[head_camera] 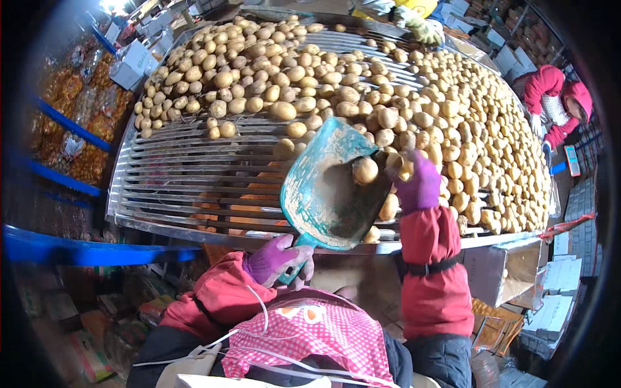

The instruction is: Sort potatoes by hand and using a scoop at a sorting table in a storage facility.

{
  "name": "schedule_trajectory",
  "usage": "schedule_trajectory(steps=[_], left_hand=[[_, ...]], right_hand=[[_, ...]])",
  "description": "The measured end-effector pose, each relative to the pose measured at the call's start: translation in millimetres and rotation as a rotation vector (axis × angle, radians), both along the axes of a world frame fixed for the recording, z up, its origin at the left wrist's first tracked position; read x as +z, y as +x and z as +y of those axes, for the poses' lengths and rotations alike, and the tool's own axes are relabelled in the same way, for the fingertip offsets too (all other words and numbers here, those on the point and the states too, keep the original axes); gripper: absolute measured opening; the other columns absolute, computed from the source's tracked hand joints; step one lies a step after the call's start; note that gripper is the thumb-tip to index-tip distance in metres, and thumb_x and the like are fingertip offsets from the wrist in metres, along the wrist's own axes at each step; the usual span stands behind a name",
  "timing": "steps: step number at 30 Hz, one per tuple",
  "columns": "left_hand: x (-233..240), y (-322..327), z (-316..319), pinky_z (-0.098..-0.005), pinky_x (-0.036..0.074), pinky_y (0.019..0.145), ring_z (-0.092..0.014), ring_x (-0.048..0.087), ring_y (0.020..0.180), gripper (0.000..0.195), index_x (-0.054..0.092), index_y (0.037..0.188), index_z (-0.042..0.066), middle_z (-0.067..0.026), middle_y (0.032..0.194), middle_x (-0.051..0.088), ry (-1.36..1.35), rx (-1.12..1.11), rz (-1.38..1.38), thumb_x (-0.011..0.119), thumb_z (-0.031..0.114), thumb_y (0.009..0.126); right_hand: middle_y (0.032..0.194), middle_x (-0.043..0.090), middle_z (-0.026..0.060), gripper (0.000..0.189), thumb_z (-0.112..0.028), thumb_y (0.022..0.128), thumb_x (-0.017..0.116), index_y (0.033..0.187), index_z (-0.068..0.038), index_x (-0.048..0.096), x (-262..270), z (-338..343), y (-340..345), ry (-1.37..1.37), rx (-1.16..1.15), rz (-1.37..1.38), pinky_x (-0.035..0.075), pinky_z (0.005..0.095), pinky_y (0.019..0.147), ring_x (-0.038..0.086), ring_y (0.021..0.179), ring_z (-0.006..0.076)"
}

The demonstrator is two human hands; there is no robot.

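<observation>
My left hand (281, 262), in a purple glove, grips the handle of a worn teal plastic scoop (310, 189). The scoop rests over the near side of a slatted metal sorting table (170, 179), its open mouth facing up and right. One potato (365, 170) lies inside near its right edge. At that edge my right hand (416, 182), also in a purple glove, has its fingers around a potato (395, 162), partly hidden by motion blur. Many potatoes (485, 145) cover the right and far parts of the table.
Another person's gloved hand (424, 31) is at the far edge. A person in red (553, 102) leans in at the right. An open cardboard box (504, 271) stands below the near right edge. Blue rails (73, 126) and bagged produce (87, 145) are at left.
</observation>
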State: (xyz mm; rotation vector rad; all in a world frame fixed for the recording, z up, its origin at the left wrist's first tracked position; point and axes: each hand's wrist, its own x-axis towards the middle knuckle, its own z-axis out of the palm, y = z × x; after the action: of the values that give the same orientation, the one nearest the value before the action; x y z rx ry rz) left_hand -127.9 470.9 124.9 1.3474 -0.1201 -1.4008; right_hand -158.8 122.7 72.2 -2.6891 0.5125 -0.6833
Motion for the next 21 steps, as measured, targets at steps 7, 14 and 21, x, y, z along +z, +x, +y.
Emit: schedule_trajectory(steps=[7, 14, 21], left_hand=[[16.5, -42.5, -25.1, -0.0264, 0.043, 0.046, -0.015, 0.059, 0.053, 0.040, 0.062, 0.079, 0.006, -0.0065, 0.071, 0.063, -0.008, 0.064, -0.076, 0.057, 0.042, 0.097], [24.7, -90.8, -92.6, -0.0264, 0.045, 0.049, -0.015, 0.059, 0.052, 0.037, 0.065, 0.076, 0.005, -0.0064, 0.071, 0.065, -0.012, -0.267, -0.047, 0.056, 0.034, 0.098], [12.2, -171.8, -208.6, -0.0271, 0.047, 0.051, -0.016, 0.060, 0.056, 0.028, 0.062, 0.104, 0.001, -0.0070, 0.074, 0.065, 0.112, -0.906, -0.134, 0.057, 0.028, 0.098]], right_hand=[[0.124, 0.063, 0.0194, 0.053, -0.029, 0.090, 0.071, 0.132, -0.001, 0.055, -23.4, -78.6, -105.3, 0.371, -0.438, -0.346, 0.048, 0.0388, 0.097, 0.063, 0.111, 0.0293], [0.121, 0.061, 0.0064, 0.033, -0.005, 0.096, 0.057, 0.129, -0.001, 0.056, -97.6, 21.0, -363.4, 0.855, -0.617, -0.627, 0.046, 0.0273, 0.095, 0.059, 0.108, 0.0142], [0.118, 0.061, 0.0074, 0.032, -0.005, 0.097, 0.056, 0.128, 0.000, 0.056, -118.6, 83.3, -571.1, 0.790, -1.108, -0.831, 0.045, 0.0269, 0.095, 0.058, 0.103, 0.0134]])
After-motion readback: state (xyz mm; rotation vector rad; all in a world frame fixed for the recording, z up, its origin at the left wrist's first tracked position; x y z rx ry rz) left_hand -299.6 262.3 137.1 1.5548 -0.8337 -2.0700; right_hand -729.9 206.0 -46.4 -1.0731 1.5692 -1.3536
